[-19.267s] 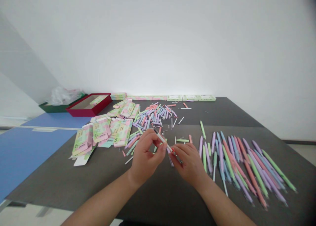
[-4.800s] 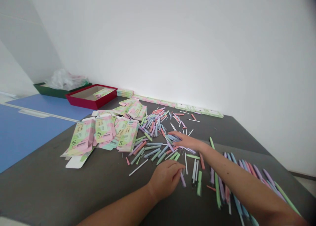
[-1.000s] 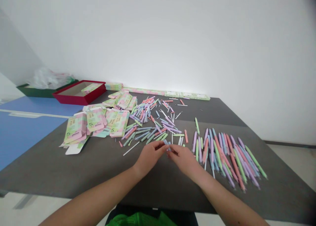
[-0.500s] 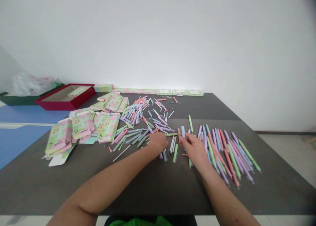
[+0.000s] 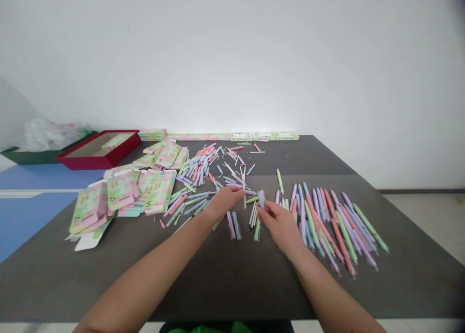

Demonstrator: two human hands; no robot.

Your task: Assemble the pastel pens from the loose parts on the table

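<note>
My left hand (image 5: 225,202) is closed in a pinch, its fingertips on a thin white pen refill (image 5: 244,202) held nearly upright. A purple pen part (image 5: 250,193) lies right by those fingertips. My right hand (image 5: 279,222) pinches a light blue pen barrel (image 5: 261,198), with a pinkish-red piece showing just behind it. Between the hands lie several white refills with dark tips (image 5: 252,218) and a green pen part with a clear end (image 5: 257,230). A purple and a blue part (image 5: 237,225) lie side by side below my left hand.
Assembled-looking pastel pens (image 5: 334,221) fan out at the right. Loose barrels and parts (image 5: 199,166) are heaped left of centre. Printed cartons (image 5: 160,192) lie at the left, near a red box (image 5: 98,151) and a green tray (image 5: 32,156). Flat boxes (image 5: 241,136) line the wall.
My left hand has lifted off the table parts with a white refill, uncovering the purple and blue parts. My right hand has shifted slightly left with the blue barrel.
</note>
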